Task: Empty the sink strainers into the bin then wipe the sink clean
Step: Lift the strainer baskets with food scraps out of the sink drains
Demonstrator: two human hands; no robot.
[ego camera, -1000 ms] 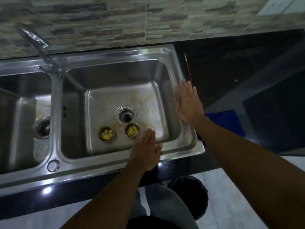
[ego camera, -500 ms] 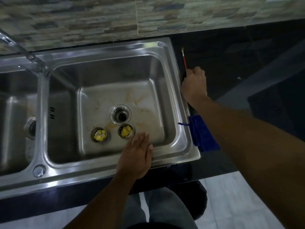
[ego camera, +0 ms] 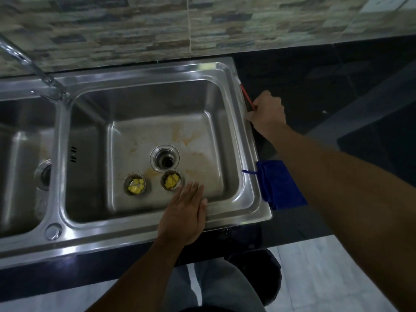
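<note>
We see sink [ego camera: 144, 73]: brushed shiny steel, stained floor | two strainers [ego camera: 135, 185]: polished metal | cloth [ego camera: 279, 185] on the right: soft blue fabric | countertop [ego camera: 326, 70]: glossy black stone | far wall [ego camera: 157, 25]: rough-looking stone tile

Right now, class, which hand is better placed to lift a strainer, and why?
Left. The left hand is open beside the nearer strainer; the right hand grips a red stick outside the sink.

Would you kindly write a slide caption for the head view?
Left hand open over the sink rim, beside two food-filled strainers; right hand grips a red stick.
</note>
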